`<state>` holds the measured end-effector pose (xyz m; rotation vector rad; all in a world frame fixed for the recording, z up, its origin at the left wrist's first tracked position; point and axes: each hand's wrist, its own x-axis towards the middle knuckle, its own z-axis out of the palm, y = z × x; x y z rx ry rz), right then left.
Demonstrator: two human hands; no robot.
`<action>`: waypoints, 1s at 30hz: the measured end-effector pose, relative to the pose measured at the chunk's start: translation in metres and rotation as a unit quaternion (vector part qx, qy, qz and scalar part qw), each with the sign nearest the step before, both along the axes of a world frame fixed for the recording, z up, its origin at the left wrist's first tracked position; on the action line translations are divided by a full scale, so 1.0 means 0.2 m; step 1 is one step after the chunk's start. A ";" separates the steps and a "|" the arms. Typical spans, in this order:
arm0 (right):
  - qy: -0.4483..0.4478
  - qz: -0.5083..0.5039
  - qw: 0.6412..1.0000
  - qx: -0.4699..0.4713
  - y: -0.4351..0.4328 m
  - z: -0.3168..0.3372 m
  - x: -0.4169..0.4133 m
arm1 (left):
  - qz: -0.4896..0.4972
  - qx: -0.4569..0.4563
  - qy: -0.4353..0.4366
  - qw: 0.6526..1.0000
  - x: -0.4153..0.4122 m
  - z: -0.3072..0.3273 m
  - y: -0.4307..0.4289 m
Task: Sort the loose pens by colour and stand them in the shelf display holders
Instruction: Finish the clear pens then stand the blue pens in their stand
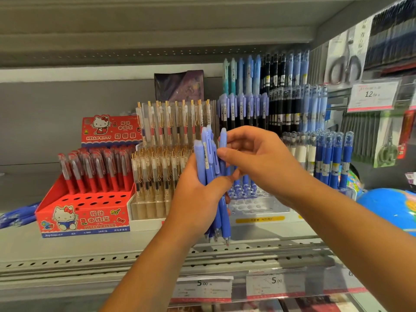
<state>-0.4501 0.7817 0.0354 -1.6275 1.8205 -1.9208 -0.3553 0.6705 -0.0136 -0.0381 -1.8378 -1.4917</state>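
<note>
Loose pens [206,163] of one periwinkle blue stand bunched in the left hand [198,199], whose fingers wrap round their barrels, tips down, in front of the shelf at the middle of the view. The right hand [258,158], at three o'clock of the bunch, pinches the cap end of a single pen [223,137] between thumb and fingertips, upright and just beside the others. By the look of it, the step in hand is singling out one pen from a colour-matched bunch, ready for placing.

Behind the hands, at about four o'clock, a clear holder [256,207] shows rows of unfilled holes, with a few matching pens [244,188] standing at its back. The next move likely calls for carrying the single pen there, tip down, and aiming it into a free hole without knocking its neighbours. At nine o'clock stand the gold-clip pens [162,167], and beyond them the red holder [85,212]. More blue pens [15,218] lie loose on the shelf [67,246] at the far nine o'clock edge, so the sorting looks unfinished.
</note>
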 end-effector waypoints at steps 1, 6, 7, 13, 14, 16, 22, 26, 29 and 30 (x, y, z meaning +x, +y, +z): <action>-0.017 -0.002 1.000 -0.004 0.00 -0.01 0.00 | 0.000 0.002 -0.001 1.000 0.00 0.00 0.00; -0.096 -0.003 0.994 -0.043 0.00 -0.07 -0.01 | 0.000 0.006 -0.012 1.000 -0.01 -0.01 0.00; -0.111 -0.006 0.993 -0.051 0.01 -0.08 -0.01 | 0.003 0.009 -0.014 1.000 -0.01 -0.01 0.00; -0.129 -0.065 0.984 -0.103 0.02 -0.10 -0.03 | 0.031 0.051 -0.017 0.998 -0.02 -0.01 -0.02; -0.129 -0.072 0.983 -0.113 0.03 -0.09 -0.04 | 0.041 0.054 -0.017 0.998 -0.02 -0.01 -0.02; -0.115 -0.093 0.981 -0.126 0.05 -0.06 -0.07 | 0.057 0.054 -0.017 0.997 -0.03 -0.02 -0.03; 0.084 -0.241 0.962 -0.095 0.13 0.02 -0.21 | 0.077 0.033 -0.018 0.996 -0.03 -0.02 -0.03; 0.206 -0.336 0.917 -0.061 0.14 0.03 -0.28 | 0.071 0.018 -0.024 0.997 -0.03 -0.03 -0.03; 0.239 -0.351 0.905 -0.033 0.12 0.02 -0.30 | 0.071 0.012 -0.031 0.997 -0.03 -0.03 -0.03; 0.255 -0.359 0.898 -0.016 0.11 0.02 -0.31 | 0.071 0.012 -0.031 0.997 -0.03 -0.03 -0.03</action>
